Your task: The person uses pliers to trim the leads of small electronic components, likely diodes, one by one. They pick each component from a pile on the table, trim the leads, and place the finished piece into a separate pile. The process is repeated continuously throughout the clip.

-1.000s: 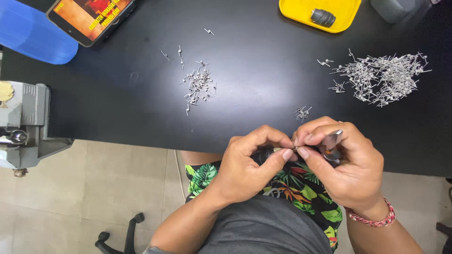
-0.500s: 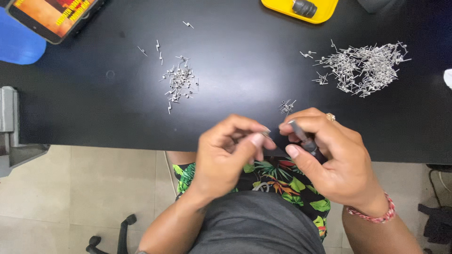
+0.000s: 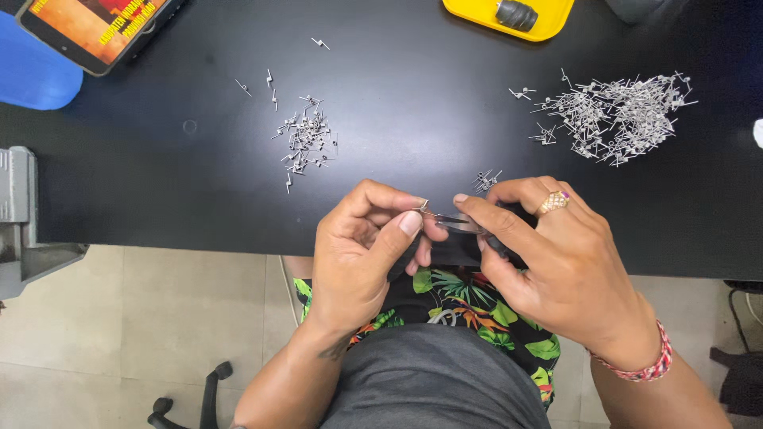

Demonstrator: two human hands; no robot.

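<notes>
Both our hands meet just above the near edge of the black desk (image 3: 199,175). Our left hand (image 3: 362,254) is curled, its thumb and forefinger pinched on a tiny metal pin (image 3: 424,206). Our right hand (image 3: 556,262), with a ring and a beaded wristband, is closed around slim metal tweezers (image 3: 457,221), forefinger laid along them.

A yellow tray (image 3: 509,16) sits at the far edge of the desk with one dark, ribbed cylindrical piece (image 3: 517,13) lying in it; the rest of the tray is cut off by the frame. Loose pins lie straight on the desk: a small heap (image 3: 304,143) left of centre, a large heap (image 3: 616,115) to the right, and a few pins (image 3: 485,180) just beyond our right fingers. A tablet (image 3: 95,28) and a blue object (image 3: 32,75) lie at the far left.

Compared with half a second ago, our hands have drawn closer together, so the tweezer tips now reach the pin in our left fingers.

The tweezers lie nearly level, long axis running left to right, tips pointing left toward our left thumb, handle buried in our right palm.
</notes>
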